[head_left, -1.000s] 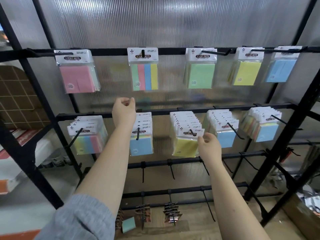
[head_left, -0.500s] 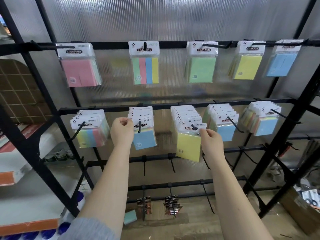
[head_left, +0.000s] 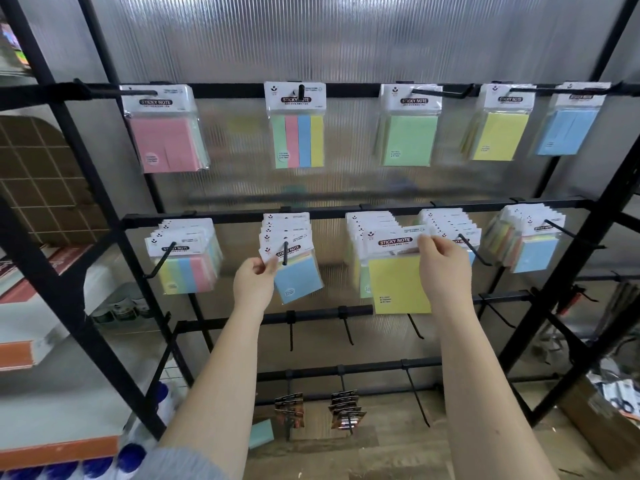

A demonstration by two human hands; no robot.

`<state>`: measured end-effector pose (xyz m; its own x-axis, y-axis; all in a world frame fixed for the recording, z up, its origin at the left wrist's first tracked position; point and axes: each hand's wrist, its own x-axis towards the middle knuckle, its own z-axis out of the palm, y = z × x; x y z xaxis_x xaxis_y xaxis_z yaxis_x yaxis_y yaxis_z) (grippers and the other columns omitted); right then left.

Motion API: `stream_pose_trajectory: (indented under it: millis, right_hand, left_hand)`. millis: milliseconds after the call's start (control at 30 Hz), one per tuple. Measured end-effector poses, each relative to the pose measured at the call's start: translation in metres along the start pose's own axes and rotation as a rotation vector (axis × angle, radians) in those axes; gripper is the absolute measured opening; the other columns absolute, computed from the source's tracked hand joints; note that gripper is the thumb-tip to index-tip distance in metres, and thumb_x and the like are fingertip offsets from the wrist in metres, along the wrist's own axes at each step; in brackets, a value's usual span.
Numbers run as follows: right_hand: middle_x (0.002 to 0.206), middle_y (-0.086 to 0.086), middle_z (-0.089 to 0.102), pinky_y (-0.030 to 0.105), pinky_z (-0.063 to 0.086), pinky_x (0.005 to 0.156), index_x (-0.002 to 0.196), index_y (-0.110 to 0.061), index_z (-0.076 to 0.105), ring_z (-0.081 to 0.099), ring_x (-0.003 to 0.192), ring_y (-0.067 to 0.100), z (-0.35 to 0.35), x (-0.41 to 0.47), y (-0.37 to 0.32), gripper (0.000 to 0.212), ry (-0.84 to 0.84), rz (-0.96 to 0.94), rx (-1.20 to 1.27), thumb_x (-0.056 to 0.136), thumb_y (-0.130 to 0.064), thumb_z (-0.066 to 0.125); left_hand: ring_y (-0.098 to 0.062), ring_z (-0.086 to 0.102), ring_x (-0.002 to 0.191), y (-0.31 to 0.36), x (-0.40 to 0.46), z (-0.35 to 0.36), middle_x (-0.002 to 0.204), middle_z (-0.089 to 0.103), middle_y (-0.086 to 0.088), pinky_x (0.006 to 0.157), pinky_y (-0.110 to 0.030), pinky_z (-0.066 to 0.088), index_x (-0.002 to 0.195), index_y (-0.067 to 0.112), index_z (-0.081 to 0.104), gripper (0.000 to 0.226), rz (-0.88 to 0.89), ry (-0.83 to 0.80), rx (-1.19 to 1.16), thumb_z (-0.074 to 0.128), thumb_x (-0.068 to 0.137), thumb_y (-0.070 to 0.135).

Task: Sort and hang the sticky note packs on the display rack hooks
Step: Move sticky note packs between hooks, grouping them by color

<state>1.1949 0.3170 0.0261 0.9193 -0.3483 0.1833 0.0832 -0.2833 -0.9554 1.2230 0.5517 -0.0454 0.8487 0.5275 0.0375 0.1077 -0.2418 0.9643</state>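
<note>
Black metal bars make up the display rack, backed by a ribbed, cloudy plastic sheet. Clear flat packs with white card headers reading "STICKY NOTE" hang from its hooks in two rows. The right hand pinches the header of a yellow pack, held out in front of the middle row's stack of yellow packs, just off the hook. The left hand grips the header corner of a blue pack, which sits on its hook at the front of another stack.
</note>
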Motion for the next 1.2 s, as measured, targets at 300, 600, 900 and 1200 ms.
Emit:
stream_pose_trajectory:
  millis: [300,600,900,1200]
  right_hand:
    - [0.058,0.001,0.026,0.030,0.019,0.056,0.074,-0.008,0.050,0.023,0.057,0.016,0.004,-0.003,0.000,0.026,0.007,0.016,0.047,0.096,-0.021,0.044]
    - [0.050,-0.007,0.022,0.027,0.017,0.051,0.057,-0.017,0.026,0.020,0.051,0.012,0.014,-0.008,-0.003,0.046,0.069,-0.098,0.035,0.099,-0.025,0.044]
    - [0.051,-0.005,0.022,0.020,0.024,0.045,0.054,-0.020,0.023,0.019,0.049,0.013,0.031,-0.016,-0.013,0.053,0.209,-0.263,-0.094,0.096,-0.028,0.054]
    - [0.051,-0.006,0.025,0.014,0.029,0.048,0.054,-0.021,0.022,0.029,0.046,0.010,0.037,-0.025,-0.015,0.053,0.357,-0.293,-0.147,0.096,-0.024,0.054]
  left_hand:
    - [-0.015,0.059,0.097,-0.008,-0.008,0.004,0.104,0.066,0.002,0.087,-0.034,0.047,0.108,0.020,0.062,0.021,-0.054,-0.152,-0.123,0.048,0.098,0.030]
    - [-0.008,0.050,0.068,0.005,-0.017,-0.011,0.079,0.059,0.008,0.057,-0.020,0.035,0.093,0.014,0.060,0.028,0.140,-0.039,-0.041,0.038,0.101,0.028]
    - [-0.022,0.053,0.064,0.025,-0.001,-0.051,0.067,0.057,-0.004,0.059,-0.031,0.035,0.070,0.012,0.052,0.037,0.363,-0.264,0.289,0.044,0.097,0.036]
    - [-0.022,0.051,0.066,0.064,0.003,-0.075,0.071,0.058,-0.001,0.059,-0.031,0.033,0.079,0.000,0.053,0.040,0.468,-0.424,0.552,0.042,0.098,0.033]
